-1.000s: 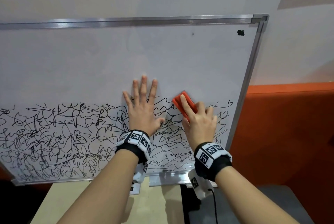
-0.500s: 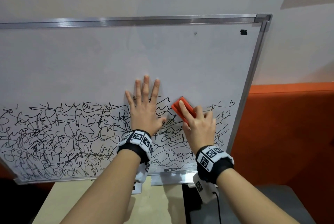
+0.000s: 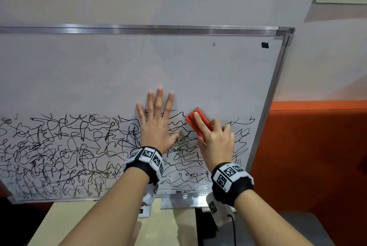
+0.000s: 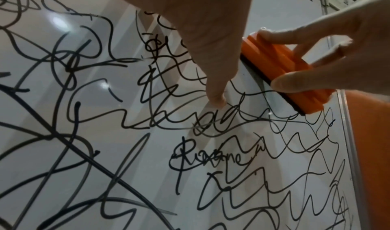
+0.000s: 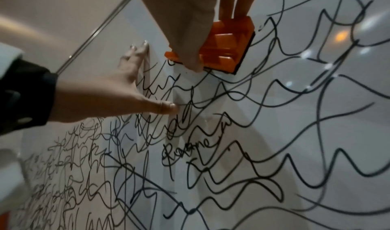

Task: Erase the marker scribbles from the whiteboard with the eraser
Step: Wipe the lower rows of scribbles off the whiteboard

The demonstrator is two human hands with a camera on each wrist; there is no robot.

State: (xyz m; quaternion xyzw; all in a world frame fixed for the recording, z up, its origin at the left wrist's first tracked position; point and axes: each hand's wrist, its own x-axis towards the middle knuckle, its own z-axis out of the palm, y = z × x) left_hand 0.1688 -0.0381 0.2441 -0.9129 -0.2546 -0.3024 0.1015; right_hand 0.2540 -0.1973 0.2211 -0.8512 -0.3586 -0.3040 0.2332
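Against the pale wall, an aluminium-framed whiteboard (image 3: 198, 71) stands on its lower edge, its upper half wiped clean and its lower half covered in black marker scribbles (image 3: 65, 150); the left hand (image 3: 156, 126) lies flat on the board at the top edge of the scribbled band, fingers straight and spread, thumb out to the right, holding nothing; the right hand (image 3: 215, 140) grips the orange eraser (image 3: 198, 121) just to the right of it, forefinger laid along the eraser's back, thumb and the other fingers curled round its sides; the eraser is tilted, its upper end leaning left, and its dark felt face is pressed to the board at the top of the scribbles, near the board's right frame; in the left wrist view the eraser (image 4: 284, 71) sits just beyond the left thumb, which touches the board; in the right wrist view the eraser (image 5: 223, 50) lies under the right hand's fingers, with wavy lines running beneath and to its right; both wrists carry black bands with white coded tags (image 3: 148, 155); a small black mark (image 3: 265, 45) sits near the board's top right corner; an orange panel (image 3: 317, 146) lies to the right of the board; a pale tabletop (image 3: 168, 230) lies below the board.
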